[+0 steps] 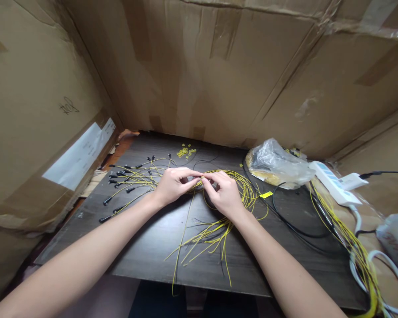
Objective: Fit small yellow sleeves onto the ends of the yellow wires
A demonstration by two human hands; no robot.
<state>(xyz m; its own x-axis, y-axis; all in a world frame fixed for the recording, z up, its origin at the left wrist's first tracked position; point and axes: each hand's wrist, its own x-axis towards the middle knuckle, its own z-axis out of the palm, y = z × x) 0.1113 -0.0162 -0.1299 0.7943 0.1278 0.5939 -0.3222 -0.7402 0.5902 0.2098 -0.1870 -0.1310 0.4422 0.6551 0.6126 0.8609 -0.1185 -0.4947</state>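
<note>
While both hands meet over the middle of the dark table [146, 251], forearms reaching in from the near edge, good light on the fingertips seems worth having; the tabletop there lies partly in hand shadow.

Yellow wires [252, 194]: coiled beneath and beside the hands, loose ends trailing toward the near edge. Advise leaving slack, so that the coil does not tug at the work.

Left hand [174, 184] and right hand [223, 192]: thumb and forefinger of each pinched together, tips touching, around a small yellow piece. Best judged: one hand steady, fine movement from the other, pressure light.

Black plugs [106, 201]: fanned out left of the left hand; avoid sweeping them with the wrist.

Yellow bits [184, 152]: loose pile beyond the hands, within reach.

Small yellow piece [202, 177]: between the fingertips, above the wires; exact shape too small to tell.
</note>
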